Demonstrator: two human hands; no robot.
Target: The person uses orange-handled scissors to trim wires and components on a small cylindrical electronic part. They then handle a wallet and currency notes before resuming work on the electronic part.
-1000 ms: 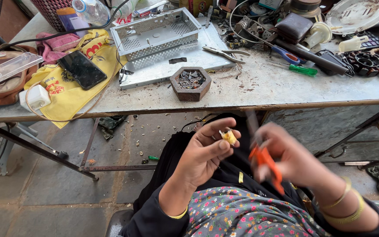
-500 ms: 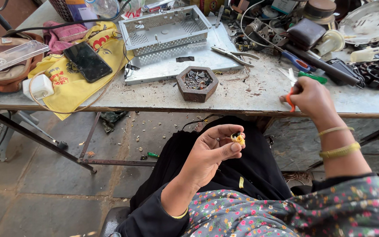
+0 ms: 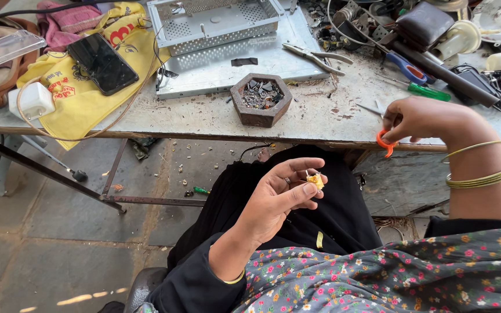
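My left hand [image 3: 279,194] is raised over my lap and pinches a small yellow component [image 3: 315,181] with thin wire legs between thumb and fingers. My right hand [image 3: 427,119] rests at the workbench's front edge, closed around small orange-handled scissors [image 3: 384,138]; the blades lie on the benchtop and one orange loop hangs below the palm. A hexagonal wooden dish [image 3: 261,99] holding dark scraps sits on the bench between the two hands, further back.
On the grey workbench [image 3: 204,119] lie a perforated metal tray [image 3: 213,23], pliers [image 3: 317,57], blue and green screwdrivers [image 3: 418,78], a black phone [image 3: 102,62] on yellow cloth, a white charger [image 3: 30,101], and cluttered parts at right. Debris litters the floor below.
My right hand has moved from my lap up to the bench edge with the scissors and settled there. My left hand stays over my lap with the yellow component.
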